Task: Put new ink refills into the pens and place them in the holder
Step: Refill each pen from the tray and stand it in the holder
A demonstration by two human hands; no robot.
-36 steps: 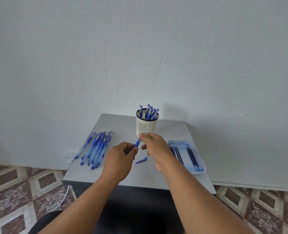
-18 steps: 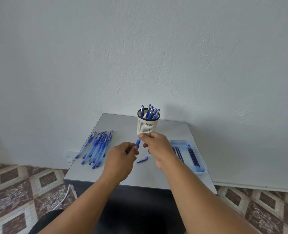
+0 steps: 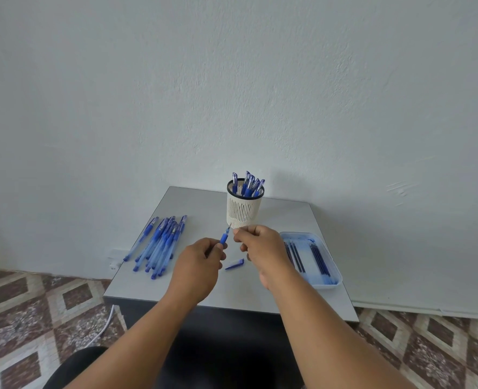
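A pen (image 3: 224, 236) is gripped by the left hand (image 3: 197, 266) above the bench (image 3: 204, 287); its tip is pinched by the right hand (image 3: 263, 249), just before the holder (image 3: 244, 210). A cap (image 3: 235, 264) is seen below.

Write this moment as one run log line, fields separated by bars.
left hand: holds pen | right hand: pinches its tip | holder: has pens

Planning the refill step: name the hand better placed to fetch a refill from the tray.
Right hand: the tray lies on its side, and the left hand grips the pen.
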